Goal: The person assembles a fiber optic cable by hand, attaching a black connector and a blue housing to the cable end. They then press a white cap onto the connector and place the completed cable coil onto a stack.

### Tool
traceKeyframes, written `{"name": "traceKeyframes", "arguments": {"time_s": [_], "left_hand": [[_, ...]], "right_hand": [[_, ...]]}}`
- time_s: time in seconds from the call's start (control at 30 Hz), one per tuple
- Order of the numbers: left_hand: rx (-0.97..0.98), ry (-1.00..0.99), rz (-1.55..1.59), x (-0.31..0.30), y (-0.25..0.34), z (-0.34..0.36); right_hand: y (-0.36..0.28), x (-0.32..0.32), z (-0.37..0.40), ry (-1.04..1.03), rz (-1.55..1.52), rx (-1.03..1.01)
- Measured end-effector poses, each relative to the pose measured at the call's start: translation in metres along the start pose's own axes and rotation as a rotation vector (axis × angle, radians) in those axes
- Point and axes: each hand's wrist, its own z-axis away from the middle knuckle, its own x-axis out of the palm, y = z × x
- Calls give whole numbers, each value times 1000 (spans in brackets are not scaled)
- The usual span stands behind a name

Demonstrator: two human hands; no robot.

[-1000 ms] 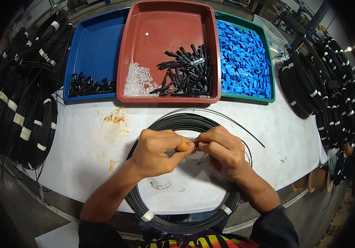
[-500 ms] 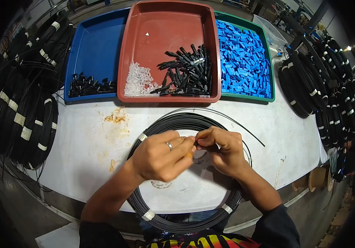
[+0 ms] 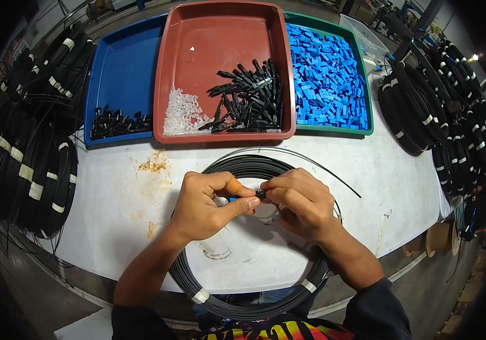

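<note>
My left hand [image 3: 206, 207] pinches a small black connector [image 3: 261, 194] between thumb and forefinger. From the other side my right hand [image 3: 303, 199] grips the same piece with its fingertips. A bit of blue [image 3: 232, 199] shows behind the left fingers; most of the piece is hidden. Both hands are closed and meet above a coil of black cable [image 3: 248, 164], which is banded with white tape and overhangs the table's front edge. A loose cable end [image 3: 333, 175] curves off the coil to the right.
Behind the coil stand a blue tray [image 3: 124, 62] with black parts, a red tray [image 3: 214, 42] with clear pieces and black connectors, and a green tray [image 3: 369, 107] full of blue clips. Cable coils [image 3: 28, 175] pile up at left, and more coils [image 3: 415, 113] at right.
My left hand has turned, so its thumb now faces up and the blue bit shows. My right fingers have shifted their hold on the connector. The view has moved slightly.
</note>
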Motion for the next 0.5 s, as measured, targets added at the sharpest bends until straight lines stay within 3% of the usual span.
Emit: {"name": "traceKeyframes", "arguments": {"time_s": [0.17, 0.37, 0.47, 0.5], "left_hand": [[70, -13, -47, 1, 0, -1], [-48, -77, -74, -3, 5, -1], [-14, -74, -77, 0, 3, -2], [122, -35, -173, 2, -1, -2]], "right_hand": [[-1, 3, 1, 7, 18, 21], [-2, 2, 0, 0, 13, 31], [-3, 3, 2, -44, -9, 60], [-3, 3, 2, -62, -6, 73]]}}
